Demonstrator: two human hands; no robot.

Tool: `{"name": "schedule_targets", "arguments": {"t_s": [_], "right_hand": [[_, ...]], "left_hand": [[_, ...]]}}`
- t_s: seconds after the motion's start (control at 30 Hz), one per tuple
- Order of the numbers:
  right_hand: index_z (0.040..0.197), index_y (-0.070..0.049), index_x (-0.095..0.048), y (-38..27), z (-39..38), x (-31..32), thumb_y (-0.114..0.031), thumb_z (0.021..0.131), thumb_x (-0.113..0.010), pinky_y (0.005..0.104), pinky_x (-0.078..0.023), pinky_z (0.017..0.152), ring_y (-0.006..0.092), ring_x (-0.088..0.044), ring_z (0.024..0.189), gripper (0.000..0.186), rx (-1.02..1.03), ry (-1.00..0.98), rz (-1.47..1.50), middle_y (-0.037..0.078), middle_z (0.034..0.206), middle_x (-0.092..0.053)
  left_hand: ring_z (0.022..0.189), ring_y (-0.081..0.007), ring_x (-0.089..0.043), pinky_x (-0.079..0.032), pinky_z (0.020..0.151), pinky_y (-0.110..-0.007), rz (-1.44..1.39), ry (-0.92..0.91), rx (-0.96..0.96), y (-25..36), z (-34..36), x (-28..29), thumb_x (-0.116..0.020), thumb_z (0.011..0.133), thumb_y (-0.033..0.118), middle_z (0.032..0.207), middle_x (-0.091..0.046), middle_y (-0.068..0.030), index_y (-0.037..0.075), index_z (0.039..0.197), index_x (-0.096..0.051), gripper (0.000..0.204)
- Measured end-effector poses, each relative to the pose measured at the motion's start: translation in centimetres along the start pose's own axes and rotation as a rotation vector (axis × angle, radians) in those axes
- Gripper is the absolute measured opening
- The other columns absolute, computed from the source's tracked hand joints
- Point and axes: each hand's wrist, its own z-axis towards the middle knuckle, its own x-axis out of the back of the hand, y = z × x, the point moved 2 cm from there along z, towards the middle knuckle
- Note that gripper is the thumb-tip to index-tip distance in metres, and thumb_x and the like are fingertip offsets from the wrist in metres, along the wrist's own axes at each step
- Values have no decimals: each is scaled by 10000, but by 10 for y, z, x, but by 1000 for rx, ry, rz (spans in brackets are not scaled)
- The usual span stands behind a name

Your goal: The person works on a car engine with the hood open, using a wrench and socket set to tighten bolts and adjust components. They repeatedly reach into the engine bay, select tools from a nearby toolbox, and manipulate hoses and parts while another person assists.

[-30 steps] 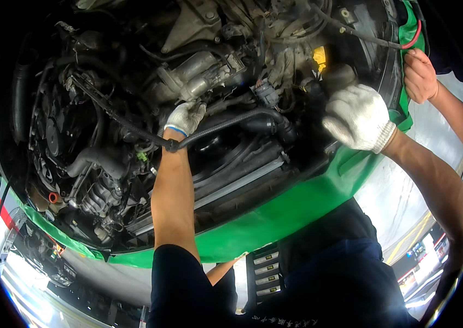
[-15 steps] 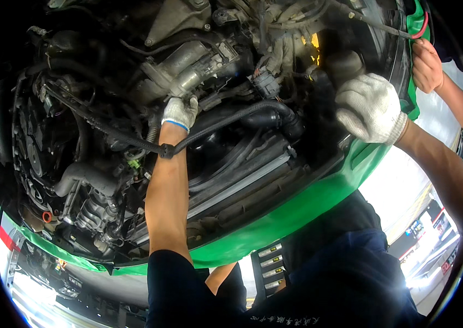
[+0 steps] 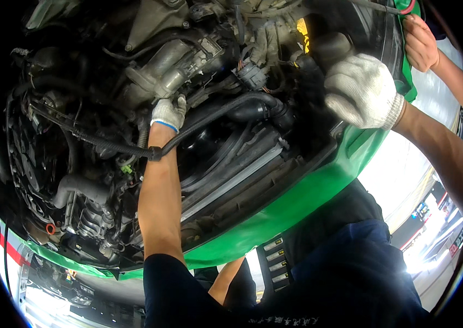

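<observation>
My left hand (image 3: 168,115), in a white glove with a blue cuff, reaches into the engine bay beneath a silver metal cylinder (image 3: 172,79). Its fingers curl against something hidden there. A black corrugated hose (image 3: 198,123) lies across that forearm. My right hand (image 3: 360,93), also gloved, has its fingers curled in at the bay's right side, below a dark cylindrical part (image 3: 334,46); whatever it may hold is hidden. A grey connector (image 3: 252,76) with wires sits between the two hands.
A co-worker's bare hand (image 3: 420,44) pinches a hose with a red section (image 3: 408,8) at the upper right. A green fender cover (image 3: 291,213) drapes over the car's front edge. Another bare forearm (image 3: 227,279) shows below, beside a dark pouch holding several metal-topped items (image 3: 276,262).
The engine bay has shifted slightly up and left in view, with the hands. My right hand stays curled, and my left fingers stay at the metal part.
</observation>
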Motion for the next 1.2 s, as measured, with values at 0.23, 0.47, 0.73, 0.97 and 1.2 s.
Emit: {"name": "schedule_targets", "arguments": {"t_s": [0.23,0.47,0.73,0.97,1.2], "right_hand": [[884,-59,-698,-6,-10,6,-348,892,-781,447,-534,771,346,-667,818,301,-36,-10,-55,126,864,-649],[870,-64,-705,-1,-7,2,-362,899,-779,436,-536,764,329,-673,807,309,-19,-7,-36,113,839,-647],[848,-70,-690,2,-6,-1,-383,903,-776,426,-534,754,319,-667,800,328,-9,7,-45,105,824,-634],[846,-69,-684,0,-9,0,-390,910,-763,425,-535,758,318,-662,795,337,-18,18,-53,106,817,-626],[846,-68,-675,12,5,-14,-395,908,-764,422,-533,753,320,-660,794,345,56,57,0,108,815,-621]], "left_hand": [[939,-212,-672,-648,738,-336,80,-98,-26,-7,7,-12,-647,1080,232,1103,-690,-77,87,1204,-633,191],[1007,-223,-664,-644,759,-356,59,-11,-62,-3,6,-5,-625,1088,223,1148,-681,-84,85,1231,-630,199],[851,-205,-681,-647,674,-297,-2,-42,-95,-4,18,8,-582,1101,182,1042,-694,-84,80,1191,-656,155],[874,-219,-679,-578,742,-344,610,-78,-312,-7,8,13,-706,1029,297,1040,-714,-130,-26,1191,-671,363],[1194,-449,-700,-532,1032,-498,1721,464,-557,6,-45,4,-604,863,814,1166,-707,-379,-117,1103,-761,974]]}}
